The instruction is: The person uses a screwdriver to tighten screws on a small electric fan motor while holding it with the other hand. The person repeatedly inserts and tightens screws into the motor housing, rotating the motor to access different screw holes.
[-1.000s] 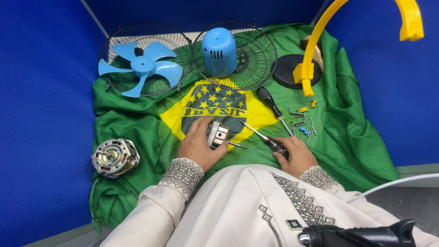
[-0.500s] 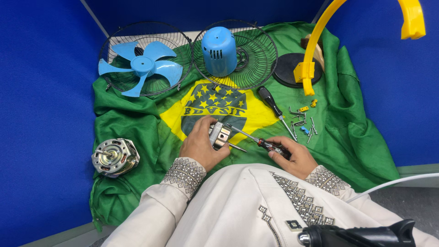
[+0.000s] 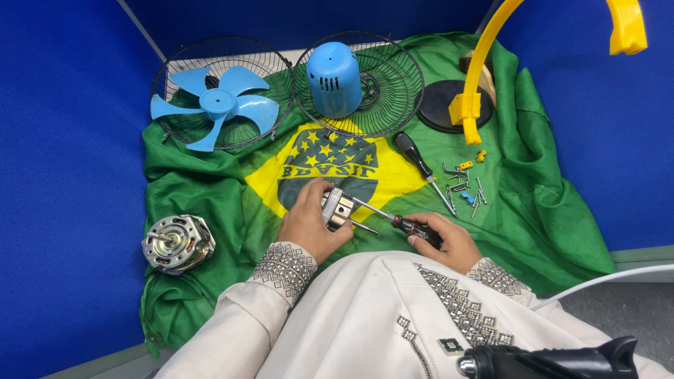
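Observation:
My left hand grips a small metal motor part with a thin shaft sticking out, held just above the green and yellow cloth. A screwdriver with a dark red and black handle is in my right hand, and its tip touches the metal part. Both hands rest close together in front of my lap, with cream embroidered sleeves covering my wrists.
A fan motor lies at the left. A blue fan blade sits on a wire grille; a blue motor cover sits on another. A second screwdriver, loose screws, a yellow curved stand and a black base are at right.
My left hand turned the metal part slightly and the screwdriver shifted a little toward it; both hands stay in the same place.

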